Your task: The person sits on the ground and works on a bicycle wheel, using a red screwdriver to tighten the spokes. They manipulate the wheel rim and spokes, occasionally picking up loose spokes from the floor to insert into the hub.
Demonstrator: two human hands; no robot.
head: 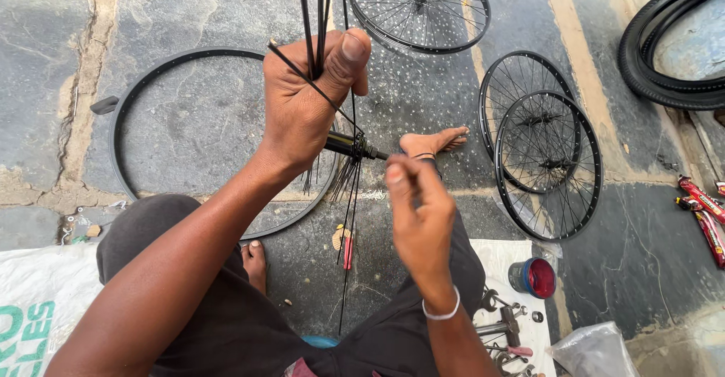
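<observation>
Stone floor (189, 128): wheels (547, 162) around; left hand (310, 98) grip clamps spokes (313, 15); right hand (419, 215) pinches spoke.

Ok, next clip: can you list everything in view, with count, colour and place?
spokes: a bundle, black, gripped in the left hand, more hanging from the hub
hub: one, black, between the hands
bare rim: one, black, flat on the stone floor at left
spoked wheels: three, black, on the floor at top and right
tyres: a stack, black, top right
small tin: one, blue with red inside, on the white sheet
tools: several, metal, on the white sheet at lower right
packets: a few, red, right edge
plastic bag: one, clear, bottom right
left hand: holds the spokes
right hand: fingers pinched together near the hub
</observation>
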